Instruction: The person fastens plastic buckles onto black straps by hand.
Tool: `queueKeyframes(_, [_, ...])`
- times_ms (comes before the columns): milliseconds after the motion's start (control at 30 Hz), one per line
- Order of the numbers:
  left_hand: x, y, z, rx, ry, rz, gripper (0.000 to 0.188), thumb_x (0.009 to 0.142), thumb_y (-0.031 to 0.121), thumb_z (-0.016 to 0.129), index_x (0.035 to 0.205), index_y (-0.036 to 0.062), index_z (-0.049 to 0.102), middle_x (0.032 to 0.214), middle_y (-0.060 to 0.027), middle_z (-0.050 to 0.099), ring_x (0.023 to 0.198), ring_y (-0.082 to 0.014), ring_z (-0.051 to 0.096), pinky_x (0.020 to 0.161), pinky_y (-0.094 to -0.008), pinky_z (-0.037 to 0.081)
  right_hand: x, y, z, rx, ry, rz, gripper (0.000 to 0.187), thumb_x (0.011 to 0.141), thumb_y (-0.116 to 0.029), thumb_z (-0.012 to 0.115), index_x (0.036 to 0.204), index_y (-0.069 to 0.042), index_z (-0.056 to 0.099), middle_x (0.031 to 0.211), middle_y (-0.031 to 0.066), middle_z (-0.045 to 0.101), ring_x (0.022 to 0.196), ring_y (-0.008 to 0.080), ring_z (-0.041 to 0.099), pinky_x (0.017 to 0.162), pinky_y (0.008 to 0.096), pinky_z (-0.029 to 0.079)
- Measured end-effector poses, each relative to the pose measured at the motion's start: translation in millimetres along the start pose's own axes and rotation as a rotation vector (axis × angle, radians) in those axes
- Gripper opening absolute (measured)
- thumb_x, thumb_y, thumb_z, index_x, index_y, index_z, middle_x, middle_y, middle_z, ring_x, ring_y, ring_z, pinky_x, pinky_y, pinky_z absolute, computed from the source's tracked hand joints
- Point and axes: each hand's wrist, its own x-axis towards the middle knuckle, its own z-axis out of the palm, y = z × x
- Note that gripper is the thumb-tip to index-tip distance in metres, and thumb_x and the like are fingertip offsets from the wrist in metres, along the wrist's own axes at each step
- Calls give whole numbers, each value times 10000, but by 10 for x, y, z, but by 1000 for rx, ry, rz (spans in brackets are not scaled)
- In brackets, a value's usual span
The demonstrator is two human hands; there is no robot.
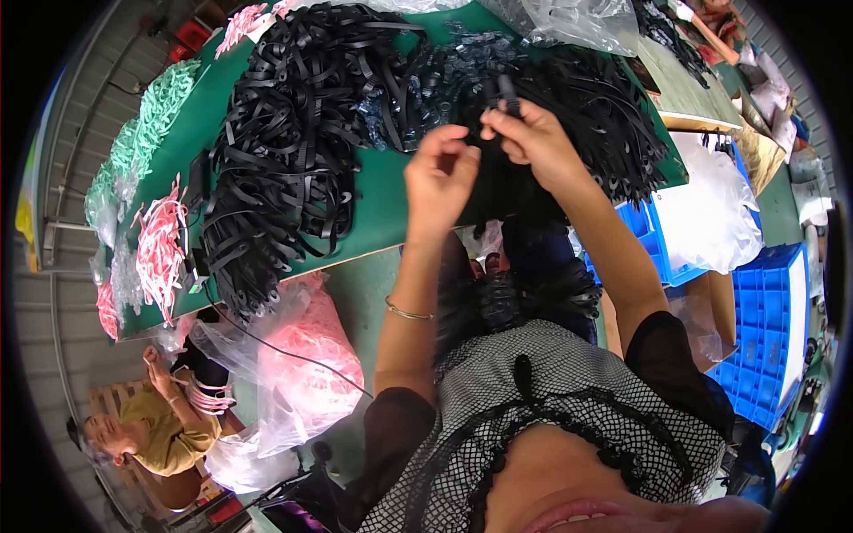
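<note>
My right hand [538,142] pinches a small black strap piece [508,93] that sticks up past the fingers; motion blur hides its exact shape. Just left of it is my left hand [440,178], its fingers curled in and the thumb near the index finger. What it holds, if anything, is lost against the dark background. Both hands are above the near edge of a green table [378,191]. Left of them lies a large heap of black straps [293,115]. Dark translucent plastic pieces [453,67] lie beyond the hands, and a bundle of black straps [604,124] lies to the right.
Pink straps [163,249] and green straps [160,111] lie at the table's left. A clear bag of pink straps [311,355] stands below the table. Blue crates [755,338] are at right. Another person [160,417] sits at lower left.
</note>
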Motion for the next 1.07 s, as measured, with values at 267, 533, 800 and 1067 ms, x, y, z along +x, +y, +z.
queueKeyframes(267, [534,-397,-844,1146,301,-29,269,744,246,611,930,51,610,830,-129,630,770,-304,611,702,-399,482,-211,-435,-56,275,-42,-141,198,876,-180,496,950,-8,562,661,17,492,521,46,374,451,169,268])
queueKeyframes(533, [538,-398,-931,1025,286,-144,261,761,217,530,932,38,612,843,-152,645,742,-282,627,669,-357,488,-707,-780,58,332,-176,-260,206,891,-186,433,901,8,502,580,11,408,539,84,362,501,218,276])
queueKeyframes(800, [-121,116,-553,-307,-13,-281,135,829,109,435,885,1,493,768,-124,615,581,-132,543,527,-237,420,-1102,-511,200,259,-123,16,197,909,-187,420,925,-5,495,657,124,551,463,162,495,449,238,397])
queueKeyframes(1067, [-667,201,-149,-566,-309,-397,258,801,104,477,1045,21,454,761,-83,511,563,-129,463,513,-231,386,-1049,95,195,320,-160,110,219,910,-122,445,1061,15,527,758,78,564,460,130,489,445,243,409])
